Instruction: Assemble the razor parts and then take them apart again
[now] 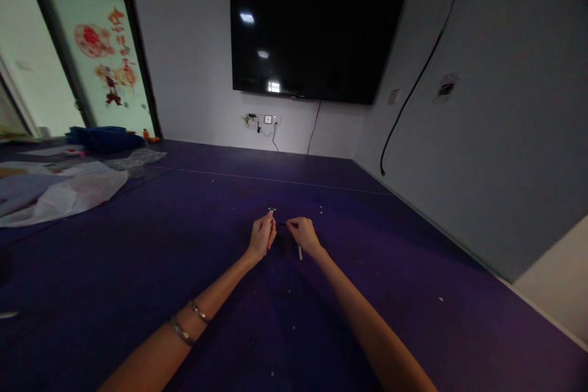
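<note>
One crumpled white plastic bag [85, 193] lies at far left on the purple surface [220, 318]. Next, two bracelets [182, 332] circle the left arm [225, 282], and the left hand [261, 237] has its grip closed around one small T-headed object [272, 209], head uppermost. Between the hands, one thin dark piece [282, 224] is pinched in the right hand's [304, 234] grip; one pale stick [300, 253] shows just below, held or not I cannot tell.

The small silvery T-headed piece [272, 209] looks like shiny metal; the broad purple surface [404, 269] appears smooth and matt, the wide black rectangular television [316, 40] glossy.
</note>
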